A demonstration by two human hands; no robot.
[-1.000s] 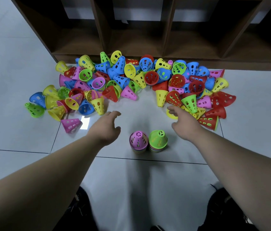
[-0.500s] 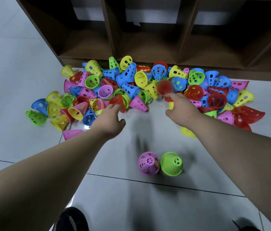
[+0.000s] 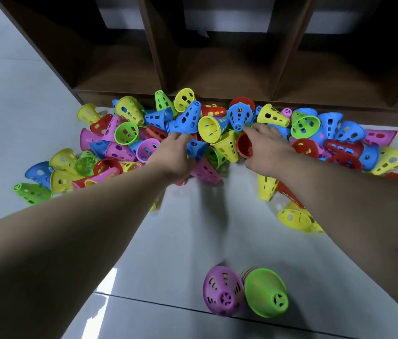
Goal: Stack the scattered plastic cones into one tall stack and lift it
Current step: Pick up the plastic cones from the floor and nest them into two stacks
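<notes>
Many perforated plastic cones (image 3: pixel 217 128) in red, blue, yellow, green and pink lie heaped on the floor in front of a shelf unit. My left hand (image 3: pixel 173 155) reaches into the middle of the heap. Its fingers curl down beside a blue cone (image 3: pixel 196 148), and its hold is hidden. My right hand (image 3: pixel 267 145) is on the heap just to the right, its thumb and fingers round a red cone (image 3: pixel 244 145). Close to me stand two short stacks side by side, one topped by a purple cone (image 3: pixel 223 293), the other by a green cone (image 3: pixel 266 294).
A dark wooden shelf unit (image 3: pixel 217 77) with open compartments stands right behind the heap. A yellow cone (image 3: pixel 267 187) stands upright under my right forearm, and more yellow ones (image 3: pixel 295 217) lie near it. Grey tiled floor (image 3: pixel 193 236) stretches between the heap and the stacks.
Both hands moved forward from the stacks into the heap. The right hand closed round a red cone. The view leaned forward, so the two stacks now sit low in the frame.
</notes>
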